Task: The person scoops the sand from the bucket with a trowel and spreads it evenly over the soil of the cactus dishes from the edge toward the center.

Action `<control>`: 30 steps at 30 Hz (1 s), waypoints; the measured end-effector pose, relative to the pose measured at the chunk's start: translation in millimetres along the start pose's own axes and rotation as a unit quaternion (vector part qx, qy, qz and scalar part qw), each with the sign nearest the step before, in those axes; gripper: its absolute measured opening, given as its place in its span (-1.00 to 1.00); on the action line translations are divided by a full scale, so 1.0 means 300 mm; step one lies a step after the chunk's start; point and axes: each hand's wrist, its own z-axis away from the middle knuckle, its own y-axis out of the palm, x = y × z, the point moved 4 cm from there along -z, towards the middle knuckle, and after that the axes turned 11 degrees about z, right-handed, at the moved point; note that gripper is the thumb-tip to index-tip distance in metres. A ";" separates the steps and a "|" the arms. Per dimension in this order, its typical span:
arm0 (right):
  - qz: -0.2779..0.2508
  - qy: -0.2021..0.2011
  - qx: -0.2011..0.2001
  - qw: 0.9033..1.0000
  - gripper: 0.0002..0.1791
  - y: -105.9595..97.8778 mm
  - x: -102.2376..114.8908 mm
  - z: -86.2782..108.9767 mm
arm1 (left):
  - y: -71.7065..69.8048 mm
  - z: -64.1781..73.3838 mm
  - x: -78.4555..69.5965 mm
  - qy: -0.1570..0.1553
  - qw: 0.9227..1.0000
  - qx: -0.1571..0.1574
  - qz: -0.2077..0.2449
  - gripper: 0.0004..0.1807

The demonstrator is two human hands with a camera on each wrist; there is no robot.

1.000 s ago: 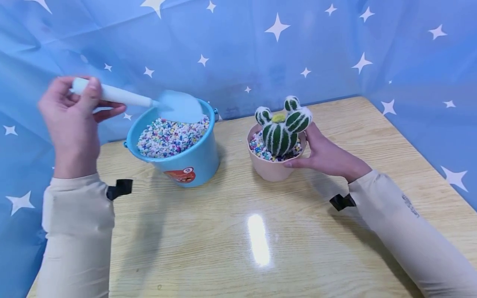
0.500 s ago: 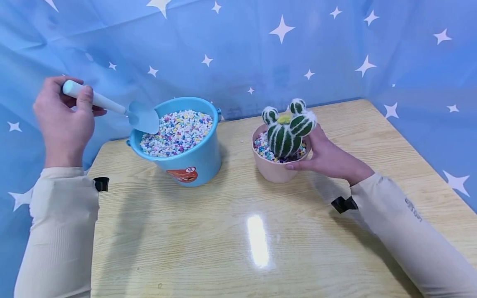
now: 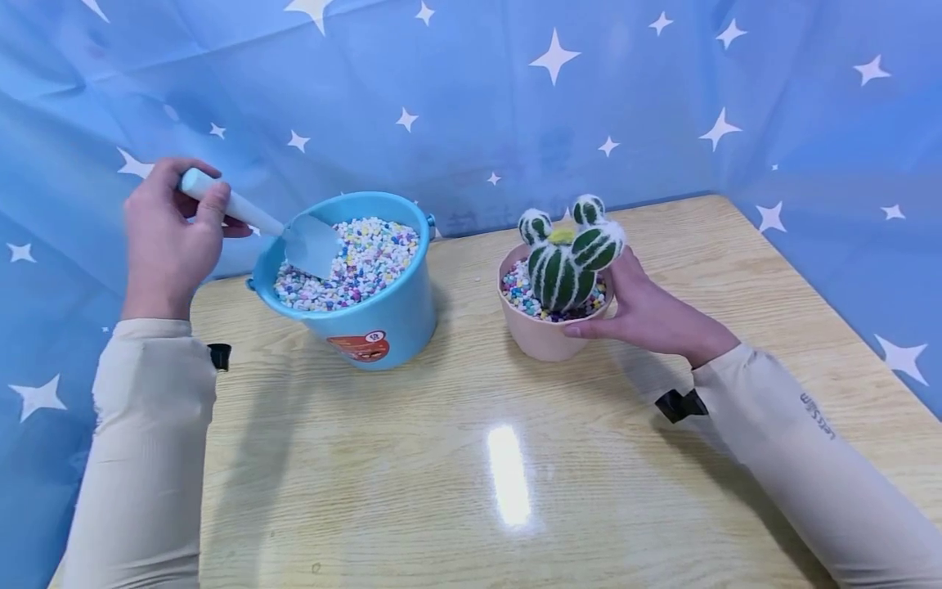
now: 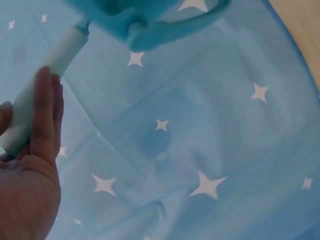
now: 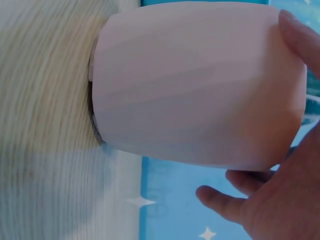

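Note:
My left hand (image 3: pixel 171 237) grips the pale handle of a light blue hand trowel (image 3: pixel 312 245). Its blade points down into a blue bucket (image 3: pixel 383 319), overlapping the small multicoloured pebbles (image 3: pixel 375 262) inside. In the left wrist view the handle (image 4: pixel 50 75) lies between thumb and fingers, below the bucket's rim. My right hand (image 3: pixel 655 315) holds the rim of a pink pot (image 3: pixel 540 339), thumb at the front. A green cactus with white fuzz (image 3: pixel 562 274) stands in the pot among similar pebbles. From the right wrist view, the pot's smooth pink wall (image 5: pixel 200 85) fills the middle.
Both containers stand toward the back of a light wooden table (image 3: pixel 383 474), bucket left, pot right. Behind and at the sides hangs a blue curtain with white stars (image 3: pixel 456 90). A bright light reflection lies on the tabletop near the front.
The trowel swung left from above the bucket's far side, then came back right and dipped to the pebbles with my left hand. My right hand stays on the pot.

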 end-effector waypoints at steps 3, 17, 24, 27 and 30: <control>0.001 -0.004 0.000 1.000 0.23 -0.004 0.033 0.002 | 0.003 -0.015 0.047 -0.037 0.993 -0.015 0.111 -0.80; -0.012 -0.001 -0.008 1.000 0.28 -0.002 0.026 0.013 | 0.022 -0.006 0.199 -0.139 0.929 -0.053 0.339 -0.79; -0.015 0.002 -0.009 1.000 0.29 0.000 0.021 0.011 | 0.026 0.001 0.206 -0.146 0.918 -0.063 0.364 -0.71; -0.020 0.002 -0.008 1.000 0.29 0.002 0.016 0.010 | 0.024 0.004 0.205 -0.147 0.919 -0.060 0.360 -0.68; -0.026 0.002 -0.008 1.000 0.28 0.003 0.011 0.009 | 0.021 0.009 0.205 -0.149 0.921 -0.058 0.355 -0.67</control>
